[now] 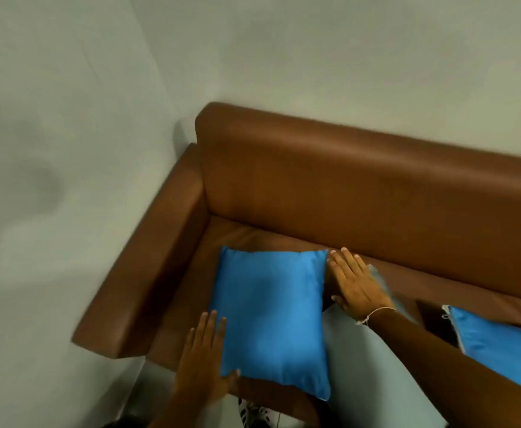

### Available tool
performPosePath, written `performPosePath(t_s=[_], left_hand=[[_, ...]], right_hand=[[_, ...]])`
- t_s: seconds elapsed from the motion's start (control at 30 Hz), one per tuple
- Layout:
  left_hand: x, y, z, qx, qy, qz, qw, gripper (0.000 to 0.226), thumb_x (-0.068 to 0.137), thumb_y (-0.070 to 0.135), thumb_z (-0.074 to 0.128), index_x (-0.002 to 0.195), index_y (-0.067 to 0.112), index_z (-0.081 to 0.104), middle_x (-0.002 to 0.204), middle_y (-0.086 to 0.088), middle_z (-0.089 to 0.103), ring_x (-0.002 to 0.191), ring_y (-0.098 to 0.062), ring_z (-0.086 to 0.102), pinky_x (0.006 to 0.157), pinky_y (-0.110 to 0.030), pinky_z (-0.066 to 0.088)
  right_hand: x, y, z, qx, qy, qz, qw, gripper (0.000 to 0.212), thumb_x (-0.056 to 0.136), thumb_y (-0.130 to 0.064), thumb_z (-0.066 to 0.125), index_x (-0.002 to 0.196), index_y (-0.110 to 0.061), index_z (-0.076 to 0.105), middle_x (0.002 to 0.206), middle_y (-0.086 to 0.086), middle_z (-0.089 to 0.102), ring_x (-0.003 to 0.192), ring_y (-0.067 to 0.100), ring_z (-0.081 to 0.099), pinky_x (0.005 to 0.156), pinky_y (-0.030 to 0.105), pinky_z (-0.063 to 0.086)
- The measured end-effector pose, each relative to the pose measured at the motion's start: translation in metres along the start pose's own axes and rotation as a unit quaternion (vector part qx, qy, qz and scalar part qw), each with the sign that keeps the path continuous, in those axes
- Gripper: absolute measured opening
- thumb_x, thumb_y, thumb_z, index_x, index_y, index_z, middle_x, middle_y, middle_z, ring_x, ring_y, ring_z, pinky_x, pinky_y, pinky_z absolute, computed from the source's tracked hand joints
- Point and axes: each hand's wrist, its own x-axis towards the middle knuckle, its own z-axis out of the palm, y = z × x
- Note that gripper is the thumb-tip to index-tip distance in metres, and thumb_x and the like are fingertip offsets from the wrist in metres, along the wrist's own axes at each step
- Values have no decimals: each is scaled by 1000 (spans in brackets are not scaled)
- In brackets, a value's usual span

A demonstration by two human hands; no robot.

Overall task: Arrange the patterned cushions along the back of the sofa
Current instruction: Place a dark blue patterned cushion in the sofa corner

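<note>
A pale wall (pixel 67 149) is filling the left and far side of the view, and a brown leather sofa (pixel 345 186) is standing against it, its left armrest (pixel 148 257) running from near to far. Coming in from the near edge, the left hand (pixel 203 366) is lying palm down with its fingers stretched out and pointing far, pressing flat against the left edge of a blue cushion (pixel 271 319) while the thumb is touching that cushion's near-left corner; the hand is open and not gripping anything. The blue cushion is lying flat on the seat at the left end of the sofa, short of the backrest, with its near-right corner overlapping a pale grey cushion (pixel 370 366). To the right, the right hand (pixel 352 282) is reaching in on a long arm from the near right, palm down, fingers spread and pointing far, resting flat on the far end of the pale grey cushion just beside the blue cushion's right edge; it too is open and holding nothing. A thin cord bracelet (pixel 376 313) is circling that wrist. At the right edge, a second blue cushion (pixel 500 344) is lying on the seat, cut off by the frame.
</note>
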Motion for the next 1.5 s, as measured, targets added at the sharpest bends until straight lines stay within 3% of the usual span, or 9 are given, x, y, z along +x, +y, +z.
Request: performPosePath(t_s=[0.13,0.27,0.63,0.77,0.9,1.0,1.1,1.33,1.5], left_hand=[[3,-5,87,-25,-66,-31,997,130,36,72,63,147,9,35,153,-19,37,140,-35,29,113,-43,9],[17,9,144,-32,-72,-48,996,137,33,62,74,147,3,29,155,-25,29,141,-43,30,113,-54,21],[59,-21,166,-128,114,-4,985,62,83,58,41,132,20,46,149,2,37,148,-3,8,116,-38,9],[115,-68,102,-94,36,6,995,56,86,56,37,126,19,50,160,25,8,145,0,16,117,-30,4],[150,-101,-27,-172,64,-191,964,59,92,48,40,141,17,48,144,0,48,132,-21,43,111,-44,29],[185,-98,-112,-163,190,64,966,47,86,38,55,121,8,64,115,-2,67,104,-14,59,92,-23,40],[242,-98,-177,-205,180,63,960,35,91,36,58,119,17,66,116,-4,71,106,-22,63,87,-33,47],[358,-122,-196,-136,64,-2,989,38,98,34,52,134,19,57,127,-15,65,112,-34,59,91,-40,45],[382,-116,-154,-75,237,-20,968,47,92,17,54,139,17,48,136,-18,57,128,-40,47,107,-57,33]], right_hand=[[32,-16,75,-25,46,-41,998,74,80,-10,63,147,-4,32,153,19,36,142,39,30,115,50,15],[50,-26,147,-51,62,-52,995,62,95,-8,23,154,-10,6,160,19,18,147,39,17,117,54,19],[59,-9,163,93,15,-147,985,83,56,-11,73,136,-21,49,151,3,44,143,32,31,115,49,14],[61,-17,116,233,128,-75,961,55,72,-15,41,125,-16,58,135,2,60,138,23,39,120,35,12],[80,-23,76,307,239,-3,921,55,100,-48,30,112,-9,67,118,1,68,119,20,55,111,28,30],[111,-32,28,375,267,76,885,42,97,-53,37,76,-20,52,66,-7,57,64,9,58,63,33,44],[155,-35,-11,399,291,125,861,37,96,-49,42,73,-20,43,51,-3,43,47,9,46,45,34,30],[251,-17,-11,376,166,215,886,32,95,-50,47,90,-19,57,84,14,67,83,42,61,63,45,47],[264,-19,3,357,185,253,880,47,91,-60,45,103,-16,55,88,16,67,83,42,61,63,46,49]])
